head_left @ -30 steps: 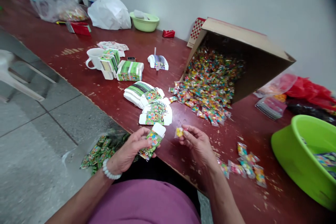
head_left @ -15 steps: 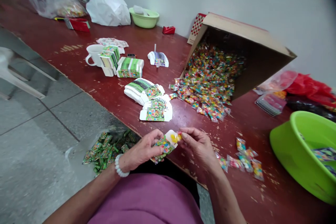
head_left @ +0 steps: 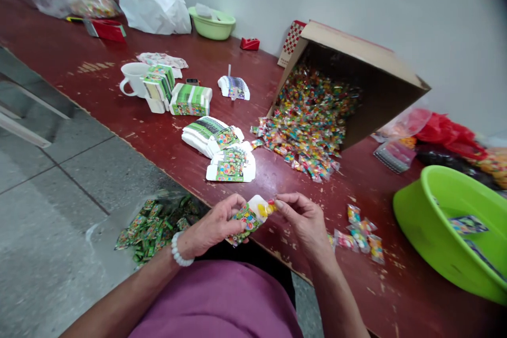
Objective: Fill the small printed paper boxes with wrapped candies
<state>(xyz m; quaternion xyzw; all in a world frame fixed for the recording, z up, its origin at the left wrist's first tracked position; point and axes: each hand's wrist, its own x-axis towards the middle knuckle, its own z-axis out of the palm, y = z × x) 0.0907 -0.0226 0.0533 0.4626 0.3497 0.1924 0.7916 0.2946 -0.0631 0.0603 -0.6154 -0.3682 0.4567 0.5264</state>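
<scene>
My left hand (head_left: 212, 223) grips a printed green carton (head_left: 246, 220) while my right hand (head_left: 304, 224) pinches a yellow wrapped sweet (head_left: 266, 209) at its white end, loose wrapped sweets (head_left: 304, 121) heaped at one o'clock

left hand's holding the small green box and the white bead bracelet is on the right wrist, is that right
Not quite: the white bead bracelet is on the left wrist, not the right, as the head view shows. The left hand is holding the small green box, as you said.
</scene>
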